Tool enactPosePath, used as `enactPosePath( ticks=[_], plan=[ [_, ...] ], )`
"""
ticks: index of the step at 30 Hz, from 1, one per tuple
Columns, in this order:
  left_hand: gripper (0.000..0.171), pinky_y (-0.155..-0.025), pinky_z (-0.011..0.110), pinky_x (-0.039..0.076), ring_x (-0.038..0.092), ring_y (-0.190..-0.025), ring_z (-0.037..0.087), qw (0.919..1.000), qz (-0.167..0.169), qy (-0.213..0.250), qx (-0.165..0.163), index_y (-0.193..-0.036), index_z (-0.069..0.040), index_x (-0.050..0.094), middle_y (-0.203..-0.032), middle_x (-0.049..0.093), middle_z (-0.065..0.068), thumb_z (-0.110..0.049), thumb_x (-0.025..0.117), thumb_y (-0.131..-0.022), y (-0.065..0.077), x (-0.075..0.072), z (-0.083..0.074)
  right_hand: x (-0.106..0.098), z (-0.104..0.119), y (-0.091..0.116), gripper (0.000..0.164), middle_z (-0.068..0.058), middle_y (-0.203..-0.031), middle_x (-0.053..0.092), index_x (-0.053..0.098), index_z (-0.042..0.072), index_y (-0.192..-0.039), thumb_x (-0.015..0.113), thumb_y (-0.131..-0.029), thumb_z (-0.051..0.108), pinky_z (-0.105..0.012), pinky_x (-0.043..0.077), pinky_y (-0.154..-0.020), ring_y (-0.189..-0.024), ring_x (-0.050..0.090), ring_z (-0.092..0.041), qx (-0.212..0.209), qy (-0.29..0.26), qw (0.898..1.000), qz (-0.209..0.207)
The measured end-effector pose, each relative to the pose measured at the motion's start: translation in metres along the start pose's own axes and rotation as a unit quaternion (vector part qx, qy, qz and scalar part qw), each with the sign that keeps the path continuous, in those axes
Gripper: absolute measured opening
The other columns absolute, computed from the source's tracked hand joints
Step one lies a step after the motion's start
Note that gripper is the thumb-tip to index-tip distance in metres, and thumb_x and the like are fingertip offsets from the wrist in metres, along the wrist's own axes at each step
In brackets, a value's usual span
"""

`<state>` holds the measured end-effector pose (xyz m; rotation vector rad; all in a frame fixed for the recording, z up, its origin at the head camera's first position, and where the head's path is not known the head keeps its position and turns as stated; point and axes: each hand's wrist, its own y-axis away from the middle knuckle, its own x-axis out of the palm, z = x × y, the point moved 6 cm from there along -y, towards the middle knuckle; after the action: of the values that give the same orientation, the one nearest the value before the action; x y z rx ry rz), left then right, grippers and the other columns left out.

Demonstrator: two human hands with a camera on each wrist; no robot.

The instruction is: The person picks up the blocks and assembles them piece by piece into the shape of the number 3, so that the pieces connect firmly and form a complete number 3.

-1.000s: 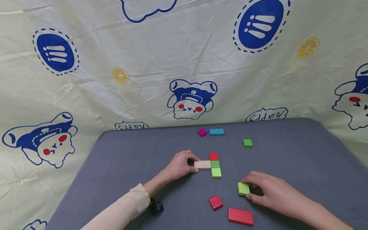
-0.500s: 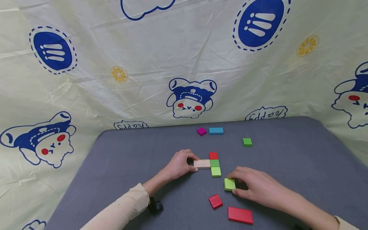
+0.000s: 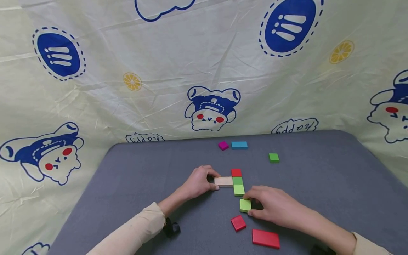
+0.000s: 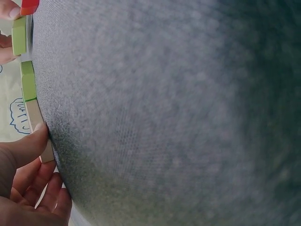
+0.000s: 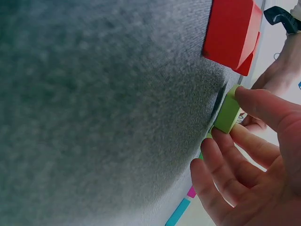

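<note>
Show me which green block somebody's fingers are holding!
The light green block pinched by the right hand. The two side-by-side green blocks and the far green block aren't held.

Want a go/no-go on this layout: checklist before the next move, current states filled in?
1. Light green block pinched by the right hand: ok.
2. Firmness of that pinch: cannot tell.
3. Wooden block held by the left hand: ok.
4. Wooden block touching the three-block column: ok.
5. Pinched block touching the column: not ok, a gap shows.
6. Loose red square apart from the pinched block: ok, but close.
</note>
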<state>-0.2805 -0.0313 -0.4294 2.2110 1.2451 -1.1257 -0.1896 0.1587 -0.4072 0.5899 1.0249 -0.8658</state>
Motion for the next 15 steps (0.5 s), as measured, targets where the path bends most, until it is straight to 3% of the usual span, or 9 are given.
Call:
enactPosePath(
  ticks=[15],
  plan=[
    [0.027,-0.082,0.03,0.045,0.054,-0.092,0.016,1.0,0.002,0.001,0.005,-0.106,-0.011,0.076,-0.096,0.063,-0.005,-0.013,0.083,-0.079,0.0009,-0.0009,-0.0004,0.0043,0.0011,-0.0044,0.036,0.017,-0.098,0.055,0.068,0.023,-0.114,0.08,-0.082,0.034,-0.03,0.049,-0.071,-0.083,0.052,-0.004,0.019,-0.021,0.999,0.022]
  ],
)
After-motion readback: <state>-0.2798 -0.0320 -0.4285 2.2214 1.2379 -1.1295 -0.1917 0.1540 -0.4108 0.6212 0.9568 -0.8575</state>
